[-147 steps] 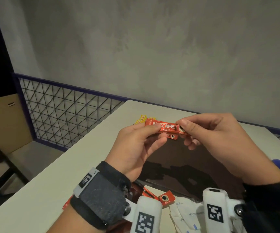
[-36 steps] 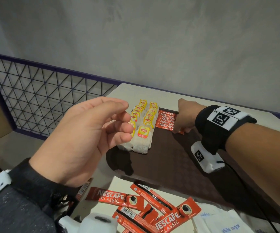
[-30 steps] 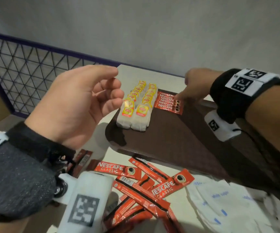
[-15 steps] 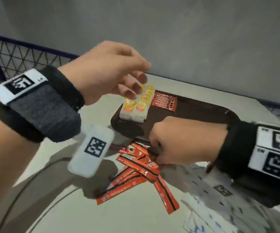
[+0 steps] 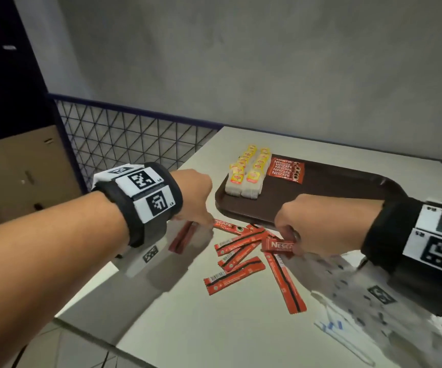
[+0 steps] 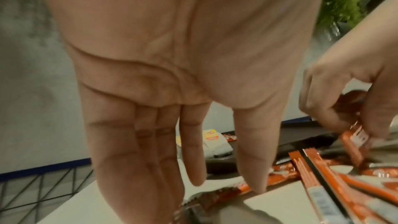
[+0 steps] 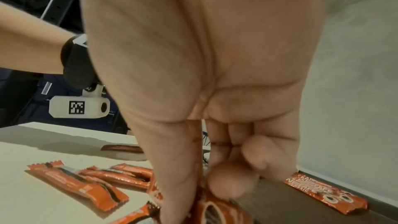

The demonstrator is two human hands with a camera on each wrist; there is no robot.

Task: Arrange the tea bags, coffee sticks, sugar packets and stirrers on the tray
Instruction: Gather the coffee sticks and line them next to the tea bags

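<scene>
A brown tray (image 5: pixel 347 187) carries two rows of yellow-tagged tea bags (image 5: pixel 249 173) and a row of red coffee sticks (image 5: pixel 286 170) at its far left. Several loose coffee sticks (image 5: pixel 241 252) lie on the table in front of the tray. My right hand (image 5: pixel 291 240) pinches one coffee stick (image 5: pixel 278 245) from this pile between thumb and fingers; the right wrist view shows the held stick (image 7: pixel 215 210). My left hand (image 5: pixel 204 221) points straight fingers down, with fingertips (image 6: pixel 256 185) touching a stick (image 6: pixel 280 175) at the pile's left end.
White sugar packets (image 5: pixel 360 301) lie blurred at the lower right, under my right forearm. Two darker sticks (image 5: pixel 182 239) lie near the table's left edge. A wire mesh fence (image 5: pixel 124 139) and a cardboard box (image 5: pixel 20 176) stand to the left, and a grey wall rises behind.
My right hand came back from the row of sticks on the tray to the loose pile and took hold of one stick. My left hand dropped from mid-air onto the pile's left end.
</scene>
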